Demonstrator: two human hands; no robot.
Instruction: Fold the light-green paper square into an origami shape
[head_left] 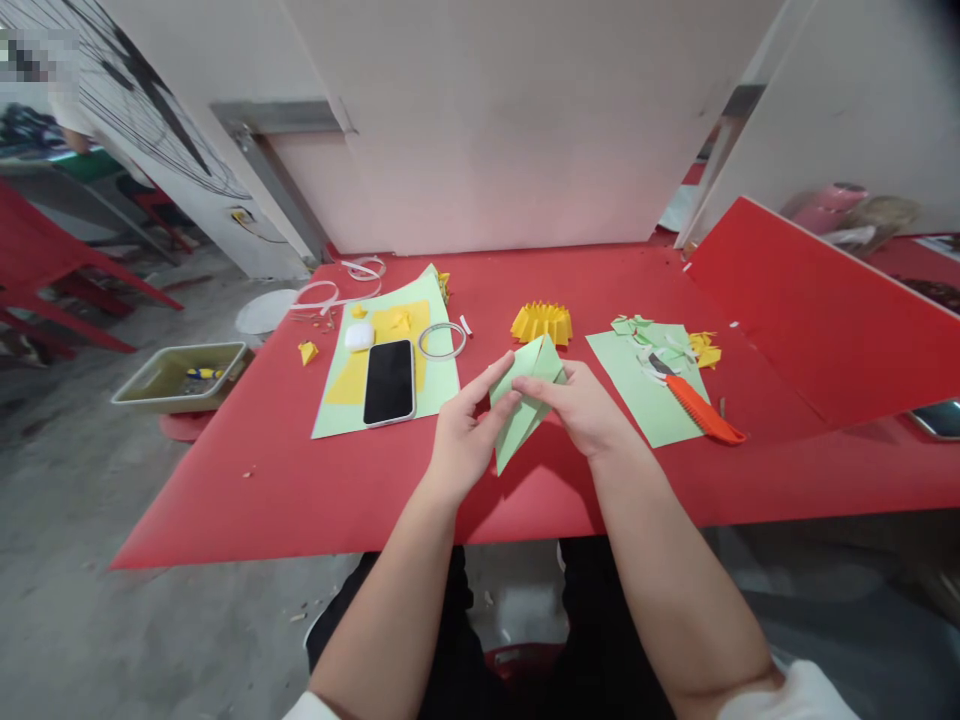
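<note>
Between my hands, above the red table, is a folded piece of light green paper point(519, 432) with a pointed lower end. My left hand point(472, 425) grips its left side, thumb on the front face. From the right, my right hand point(577, 400) holds the other side, with its thumb pressed on the paper near the middle; its other fingers are partly hidden behind. Just beyond the paper stands a yellow pleated paper piece point(541, 322). To the right, a utility knife point(701, 408) with an orange handle lies partly on a light green sheet point(626, 375) with green paper scraps point(656, 338).
At left, a phone point(389, 382), a white case point(360, 337) and a tape ring point(442, 341) lie on green and yellow sheets. A red board point(832, 310) slants up at right. A bin point(184, 375) stands beyond the table's point(247, 520) left edge.
</note>
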